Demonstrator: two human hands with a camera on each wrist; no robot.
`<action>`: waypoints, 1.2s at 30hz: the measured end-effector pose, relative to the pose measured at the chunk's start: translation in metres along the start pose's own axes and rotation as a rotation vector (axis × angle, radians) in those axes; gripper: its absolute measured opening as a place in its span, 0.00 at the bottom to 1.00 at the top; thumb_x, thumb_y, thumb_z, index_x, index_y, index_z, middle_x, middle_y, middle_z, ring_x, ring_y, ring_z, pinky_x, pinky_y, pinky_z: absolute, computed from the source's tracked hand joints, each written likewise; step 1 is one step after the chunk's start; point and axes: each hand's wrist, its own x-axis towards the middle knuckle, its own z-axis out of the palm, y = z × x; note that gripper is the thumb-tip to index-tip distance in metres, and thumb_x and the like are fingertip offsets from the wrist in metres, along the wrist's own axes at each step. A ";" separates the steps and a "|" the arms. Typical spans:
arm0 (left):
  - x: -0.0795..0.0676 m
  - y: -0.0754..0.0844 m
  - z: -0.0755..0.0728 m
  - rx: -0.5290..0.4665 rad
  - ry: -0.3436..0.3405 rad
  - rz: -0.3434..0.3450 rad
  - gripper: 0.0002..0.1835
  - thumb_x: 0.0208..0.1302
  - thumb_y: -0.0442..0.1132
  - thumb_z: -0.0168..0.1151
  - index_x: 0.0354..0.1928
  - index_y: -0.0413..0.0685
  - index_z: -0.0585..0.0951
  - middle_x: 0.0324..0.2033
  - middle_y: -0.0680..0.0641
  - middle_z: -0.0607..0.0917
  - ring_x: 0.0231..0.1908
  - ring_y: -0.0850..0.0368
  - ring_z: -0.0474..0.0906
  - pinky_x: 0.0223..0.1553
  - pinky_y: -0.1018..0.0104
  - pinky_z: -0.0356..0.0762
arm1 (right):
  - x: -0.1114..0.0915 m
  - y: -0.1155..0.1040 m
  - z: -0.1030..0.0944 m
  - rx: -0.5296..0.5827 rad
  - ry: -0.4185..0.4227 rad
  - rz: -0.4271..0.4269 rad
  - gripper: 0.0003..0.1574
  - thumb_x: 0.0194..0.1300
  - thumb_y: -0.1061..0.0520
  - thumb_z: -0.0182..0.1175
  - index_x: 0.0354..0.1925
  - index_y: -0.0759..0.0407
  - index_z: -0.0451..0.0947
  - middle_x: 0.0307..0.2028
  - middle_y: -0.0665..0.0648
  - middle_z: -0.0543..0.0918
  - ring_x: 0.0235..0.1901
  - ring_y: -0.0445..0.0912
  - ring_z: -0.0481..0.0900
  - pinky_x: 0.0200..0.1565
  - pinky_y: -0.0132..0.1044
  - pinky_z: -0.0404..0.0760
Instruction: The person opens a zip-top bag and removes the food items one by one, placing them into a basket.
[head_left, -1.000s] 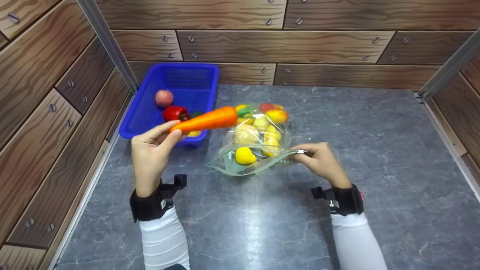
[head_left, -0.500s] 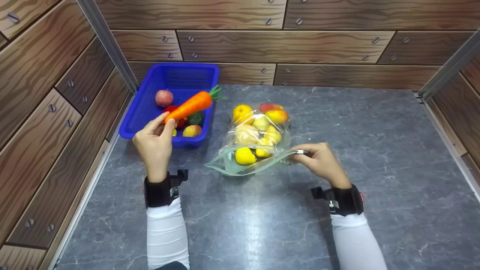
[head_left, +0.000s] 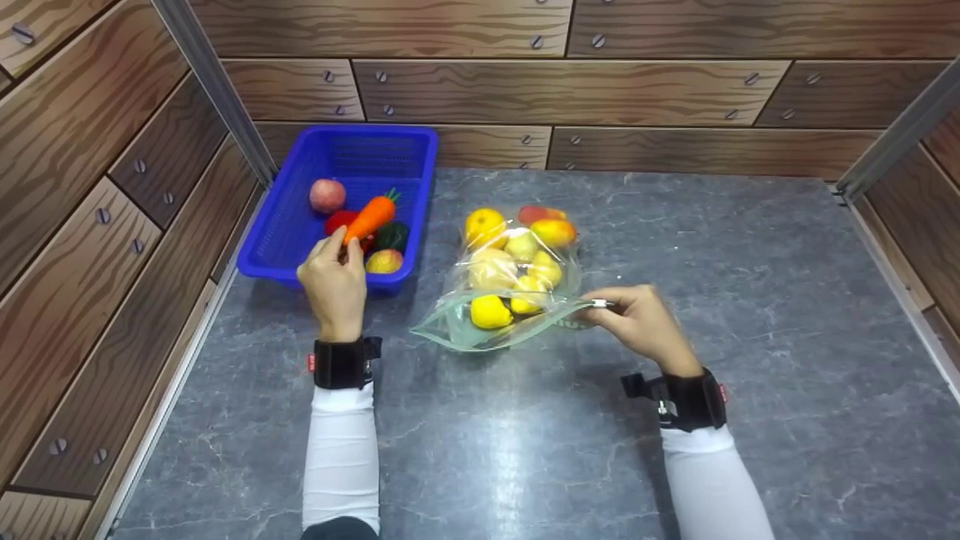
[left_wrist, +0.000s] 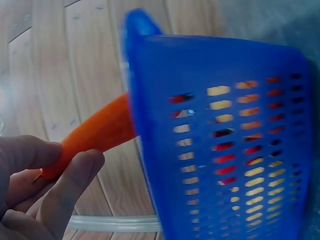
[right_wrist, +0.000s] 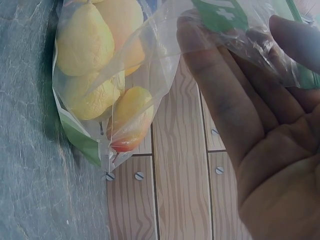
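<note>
My left hand (head_left: 335, 281) pinches the tapered tip of an orange carrot (head_left: 371, 217) between thumb and fingers. The carrot's green top points away, over the blue basket (head_left: 259, 259); in the left wrist view part of the carrot (left_wrist: 100, 130) is behind the basket's wall. Below the carrot in the basket are a red pepper (head_left: 339, 220), a dark green vegetable (head_left: 391, 237) and a yellow-red fruit (head_left: 384, 261). My right hand (head_left: 637, 326) pinches the right edge of a clear zip bag (head_left: 450, 330). The bag's mouth gapes toward me, with several yellow fruits (head_left: 491, 311) inside.
A pinkish round fruit (head_left: 328, 196) lies at the basket's left side. Red-yellow mangoes (head_left: 553, 232) are at the bag's far end. The grey marbled table (head_left: 750, 300) is enclosed by wood-patterned panels (head_left: 570, 94) and metal posts (head_left: 217, 90).
My left hand has carried the carrot from beside the bag's far left back over the basket, turning its green top away from me. My right hand keeps its grip on the bag.
</note>
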 end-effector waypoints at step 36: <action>-0.009 0.008 0.013 0.098 -0.270 0.012 0.16 0.67 0.27 0.60 0.55 0.27 0.82 0.49 0.31 0.85 0.48 0.31 0.83 0.54 0.44 0.81 | 0.001 0.003 0.001 0.062 -0.035 -0.021 0.06 0.64 0.70 0.68 0.40 0.69 0.89 0.35 0.64 0.91 0.31 0.36 0.88 0.36 0.28 0.86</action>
